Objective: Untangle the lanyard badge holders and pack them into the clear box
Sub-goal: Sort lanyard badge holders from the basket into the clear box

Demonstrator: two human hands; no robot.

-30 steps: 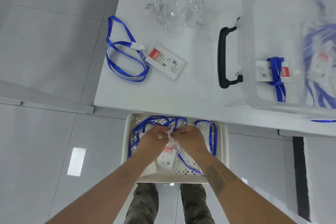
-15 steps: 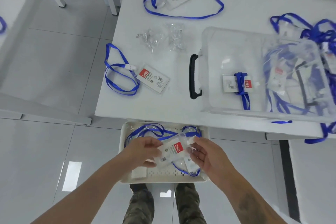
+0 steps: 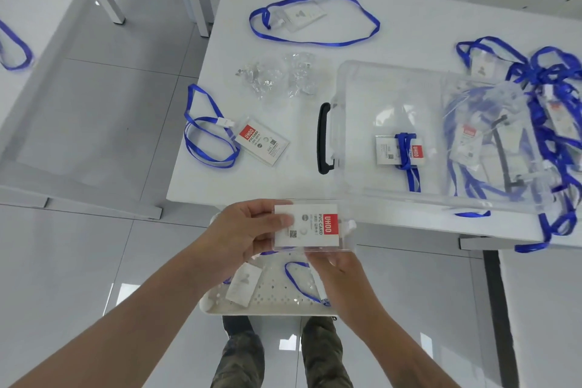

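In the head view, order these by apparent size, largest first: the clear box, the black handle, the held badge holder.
1. clear box
2. held badge holder, though it is nearer the camera, which enlarges it
3. black handle

I see both hands on a badge holder (image 3: 310, 227) above the white basket (image 3: 271, 309): L hand (image 3: 242, 231) pinches its left edge, R hand (image 3: 335, 264) grips underneath, I think. Clear box (image 3: 362, 88) sits on the table (image 3: 409, 25) w/ lanyards inside.

Blue lanyards (image 3: 315, 20), a red-and-white badge card (image 3: 307, 225), a black box handle (image 3: 323, 138), seemingly camouflage trousers (image 3: 239, 359).
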